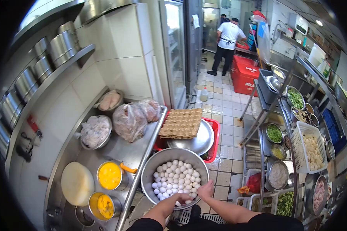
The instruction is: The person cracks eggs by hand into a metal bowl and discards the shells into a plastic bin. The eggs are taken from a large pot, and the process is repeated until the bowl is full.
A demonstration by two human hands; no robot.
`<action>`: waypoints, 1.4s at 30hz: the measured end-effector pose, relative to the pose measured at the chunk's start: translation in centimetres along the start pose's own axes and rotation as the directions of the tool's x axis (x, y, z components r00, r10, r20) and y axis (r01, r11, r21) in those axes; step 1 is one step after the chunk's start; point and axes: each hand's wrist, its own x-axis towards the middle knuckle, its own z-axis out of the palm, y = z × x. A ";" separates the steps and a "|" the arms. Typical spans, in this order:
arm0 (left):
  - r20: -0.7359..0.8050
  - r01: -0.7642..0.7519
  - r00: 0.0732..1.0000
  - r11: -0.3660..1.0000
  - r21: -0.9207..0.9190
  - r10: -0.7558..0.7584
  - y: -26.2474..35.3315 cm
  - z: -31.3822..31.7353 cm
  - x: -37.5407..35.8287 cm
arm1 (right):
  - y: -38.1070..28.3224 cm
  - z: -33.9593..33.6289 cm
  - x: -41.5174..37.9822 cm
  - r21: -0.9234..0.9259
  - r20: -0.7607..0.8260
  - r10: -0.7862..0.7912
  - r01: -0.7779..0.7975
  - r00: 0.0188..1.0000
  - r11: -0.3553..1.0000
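A large metal pot (148, 169) full of white eggs (172, 178) stands low in front of me, beside the steel counter. My left hand (180, 198) reaches over the near rim into the pot, fingers curled down around an egg by the near wall; its fingertips are partly hidden. At the right rim, my right hand (206, 189) is closed, apparently around the edge of the pot; some of its fingers are out of sight. Behind the pot, stacked cardboard egg trays (181, 123) lie on a round metal lid (204, 140) over a red crate (216, 138).
Left, the steel counter (137, 148) bears bagged meat (129, 122), a round white board (77, 183) and two pots of yolk (109, 175). Right, a metal rack (266, 111) holds bowls and a white basket (300, 150). Along the tiled aisle are a bottle (204, 94), red coolers (245, 75) and a co-worker (228, 36).
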 end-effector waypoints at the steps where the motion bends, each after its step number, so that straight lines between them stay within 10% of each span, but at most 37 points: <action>1: 0.055 -0.111 0.992 0.994 -0.004 0.111 0.5 0.3 -2.0 | 0.0 0.0 0.2 -0.001 0.013 -0.019 0.019 1.000 1.000; 5: -0.001 -0.443 0.885 0.842 -0.307 0.465 1.6 0.7 -11.1 | -0.1 0.4 0.2 -0.082 -0.088 -0.032 0.025 0.996 0.996; 10: -0.192 -0.566 0.493 0.144 -0.812 0.849 -5.1 2.1 -21.9 | 0.1 0.4 0.9 -0.127 -0.066 0.002 -0.010 0.998 0.992; 14: -0.735 -0.639 0.421 -0.401 -0.656 0.531 -13.3 5.3 -28.7 | 0.3 1.2 0.9 -0.128 -0.026 0.050 -0.053 0.998 0.990; 16: -0.879 -0.745 0.418 -0.469 -0.475 0.228 -17.6 5.8 -31.1 | -1.4 1.5 -0.1 0.010 -0.089 0.427 -0.428 0.900 0.904; 19: -0.983 -0.971 -0.002 0.237 -0.042 -0.181 -22.9 7.0 -33.5 | -1.1 1.0 -2.9 -0.053 -0.083 0.186 -0.191 0.979 0.980; 20: -0.981 -0.971 0.000 0.236 -0.046 -0.193 -24.2 7.2 -34.3 | -0.4 1.8 -2.2 -0.057 -0.140 0.163 -0.172 0.977 0.983; 22: -0.754 -0.318 -0.644 0.851 0.418 0.130 -25.2 8.1 -37.3 | -1.0 1.6 -2.3 -0.103 -0.141 0.166 -0.181 0.976 0.978; 30: -0.740 -0.076 -0.663 0.973 0.218 0.114 -26.8 8.0 -37.6 | -2.9 0.0 -4.0 -0.149 -0.149 0.119 -0.142 0.982 0.979; 37: -0.690 -0.208 -0.715 0.907 0.366 0.114 -27.5 7.3 -38.2 | -2.2 0.4 -3.2 -0.157 -0.138 0.142 -0.163 0.980 0.974; 42: -0.798 -0.245 -0.577 0.895 0.372 0.173 -29.3 4.4 -37.5 | -1.5 1.1 -2.6 -0.178 -0.184 0.149 -0.182 0.972 0.967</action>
